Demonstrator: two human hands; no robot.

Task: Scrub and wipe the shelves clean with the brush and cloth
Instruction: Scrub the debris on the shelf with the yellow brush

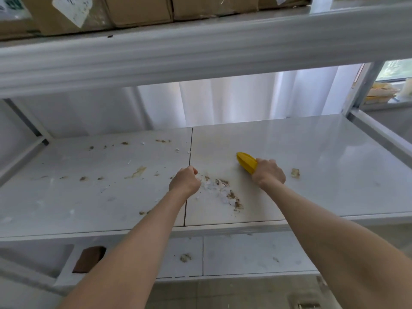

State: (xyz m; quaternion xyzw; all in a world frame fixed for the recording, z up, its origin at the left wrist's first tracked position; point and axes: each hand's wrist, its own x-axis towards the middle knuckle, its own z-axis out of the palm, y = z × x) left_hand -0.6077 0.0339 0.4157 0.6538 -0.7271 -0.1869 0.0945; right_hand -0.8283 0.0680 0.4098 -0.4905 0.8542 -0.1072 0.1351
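On the shelf (312,163) my right hand (269,173) is wrapped round the brush (246,162), light stiff plastic I judge best gripped across its back, while my left hand (185,180) is fisted, whether round anything I cannot tell.

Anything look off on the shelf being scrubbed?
Yes: brown crumbs and white scraps lie heaped between the left hand and the right hand, which grips the yellow brush. More specks dot the shelf; a lump sits farther right.

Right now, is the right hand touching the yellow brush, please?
Touching. The head view shows the right hand gripping the yellow brush at its near end.
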